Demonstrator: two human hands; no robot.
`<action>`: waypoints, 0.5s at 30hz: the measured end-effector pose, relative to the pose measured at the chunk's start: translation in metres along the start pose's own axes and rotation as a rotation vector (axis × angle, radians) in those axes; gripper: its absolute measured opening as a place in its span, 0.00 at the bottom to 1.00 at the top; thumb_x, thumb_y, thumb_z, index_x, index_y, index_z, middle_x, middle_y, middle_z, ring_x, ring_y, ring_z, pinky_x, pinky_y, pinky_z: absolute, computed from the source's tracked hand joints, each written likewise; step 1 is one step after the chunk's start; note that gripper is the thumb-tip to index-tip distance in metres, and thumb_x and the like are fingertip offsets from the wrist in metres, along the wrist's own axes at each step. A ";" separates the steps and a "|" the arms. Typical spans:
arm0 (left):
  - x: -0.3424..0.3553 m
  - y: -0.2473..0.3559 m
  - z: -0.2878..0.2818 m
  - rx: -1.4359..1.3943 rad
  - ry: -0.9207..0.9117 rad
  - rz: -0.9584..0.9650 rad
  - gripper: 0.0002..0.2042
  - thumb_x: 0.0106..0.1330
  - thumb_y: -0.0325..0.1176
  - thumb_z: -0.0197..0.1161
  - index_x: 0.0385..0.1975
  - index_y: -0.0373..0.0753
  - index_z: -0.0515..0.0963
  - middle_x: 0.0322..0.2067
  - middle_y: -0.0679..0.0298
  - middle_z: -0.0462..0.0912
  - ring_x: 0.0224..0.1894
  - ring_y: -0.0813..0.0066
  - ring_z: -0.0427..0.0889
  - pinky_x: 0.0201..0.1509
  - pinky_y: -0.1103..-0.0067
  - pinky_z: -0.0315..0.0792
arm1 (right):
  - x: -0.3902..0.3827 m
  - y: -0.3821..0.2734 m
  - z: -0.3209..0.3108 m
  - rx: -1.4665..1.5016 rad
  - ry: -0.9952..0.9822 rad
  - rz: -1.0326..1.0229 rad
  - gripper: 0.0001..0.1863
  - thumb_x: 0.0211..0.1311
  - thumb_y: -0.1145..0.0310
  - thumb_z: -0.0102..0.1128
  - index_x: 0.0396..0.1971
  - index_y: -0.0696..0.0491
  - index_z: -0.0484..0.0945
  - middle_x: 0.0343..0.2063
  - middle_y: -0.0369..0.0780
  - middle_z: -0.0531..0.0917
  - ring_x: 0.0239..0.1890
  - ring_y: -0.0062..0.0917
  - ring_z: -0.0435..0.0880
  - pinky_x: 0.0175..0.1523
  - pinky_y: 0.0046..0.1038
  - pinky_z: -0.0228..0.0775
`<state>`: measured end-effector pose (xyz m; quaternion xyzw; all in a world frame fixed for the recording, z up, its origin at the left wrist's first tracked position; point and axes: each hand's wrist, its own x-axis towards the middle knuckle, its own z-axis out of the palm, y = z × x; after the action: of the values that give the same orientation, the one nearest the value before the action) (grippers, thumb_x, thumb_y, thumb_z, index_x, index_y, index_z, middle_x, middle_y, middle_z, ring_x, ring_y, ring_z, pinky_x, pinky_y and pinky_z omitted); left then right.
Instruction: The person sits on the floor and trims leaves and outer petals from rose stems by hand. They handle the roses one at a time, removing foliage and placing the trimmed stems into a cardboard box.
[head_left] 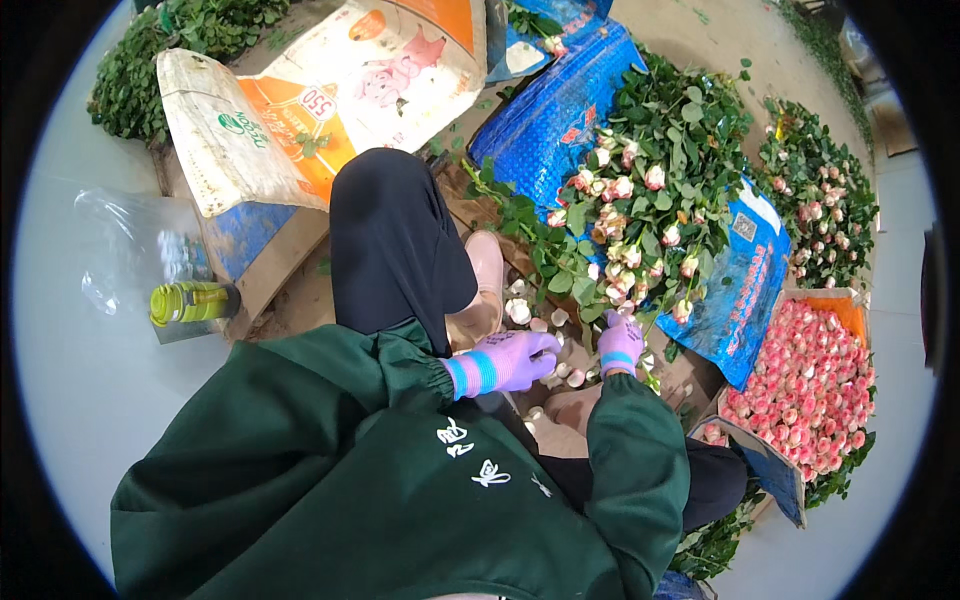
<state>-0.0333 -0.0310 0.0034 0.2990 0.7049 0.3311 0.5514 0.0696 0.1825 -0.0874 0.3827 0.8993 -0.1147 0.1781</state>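
Note:
Both my hands wear lilac knit gloves with light blue bands at the wrist. Between my knees, my left hand [508, 362] reaches to the right, thumb and fingers apart, with nothing visible in them. Beside it on the right, my right hand [620, 342] has its fingers curled closed at the near edge of a heap of cut roses [655, 178]; what it grips, if anything, is hidden. The roses have cream and pink heads and leafy green stems, lying across blue printed sheeting [560, 125]. Loose pale petals [518, 312] lie scattered below and between my hands.
An open box of packed pink roses [800, 385] stands at the right, with more leafy roses [825, 205] behind it. A white and orange printed sack [330, 100] spreads over the far left. A green-lidded bottle [190, 302] and clear plastic bag [125, 245] lie left.

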 end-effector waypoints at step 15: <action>0.016 0.004 0.002 0.130 -0.089 0.002 0.17 0.63 0.41 0.49 0.48 0.41 0.71 0.38 0.52 0.78 0.44 0.56 0.77 0.49 0.68 0.69 | 0.035 -0.068 0.021 -0.129 -0.129 -0.100 0.18 0.51 0.72 0.48 0.44 0.46 0.75 0.34 0.44 0.82 0.38 0.39 0.80 0.40 0.37 0.70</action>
<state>-0.0342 -0.0157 -0.0026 0.3495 0.6995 0.2715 0.5611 0.0029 0.1518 -0.1161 0.3169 0.9093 -0.0897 0.2542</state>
